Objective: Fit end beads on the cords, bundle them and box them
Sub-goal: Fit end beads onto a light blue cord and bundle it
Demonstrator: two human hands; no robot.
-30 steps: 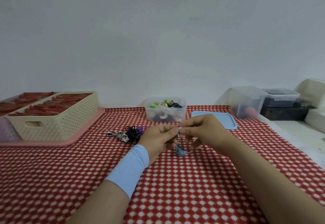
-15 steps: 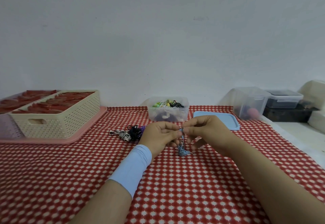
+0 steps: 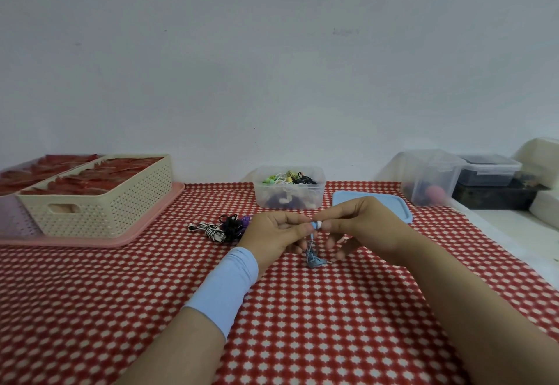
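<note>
- Left hand (image 3: 276,235) and right hand (image 3: 364,227) meet over the middle of the table (image 3: 302,330); each pinches thumb against forefinger, with the other fingers loosely curled
- Right hand pinches a small white-and-blue end bead (image 3: 318,225); left hand pinches the blue cord (image 3: 314,260) right at the bead
- The cord's slack drops from the pinch and heaps on the cloth directly under the hands
- Change over the last second: the bead was all but hidden between the fingertips and now shows plainly between them; the hands sit in much the same spot and the heap of slack has not shifted
- We read this as the bead going onto the cord end; whether it is fully seated is too small to tell
- Near the back edge stands a clear box (image 3: 257,192) already holding bundles, with its blue lid (image 3: 343,203) flat just to its right
- Left of the hands, three loose bundles (image 3: 231,227) lie on the cloth, unboxed
- We judge that bundling and boxing of this cord have not yet begun
</note>
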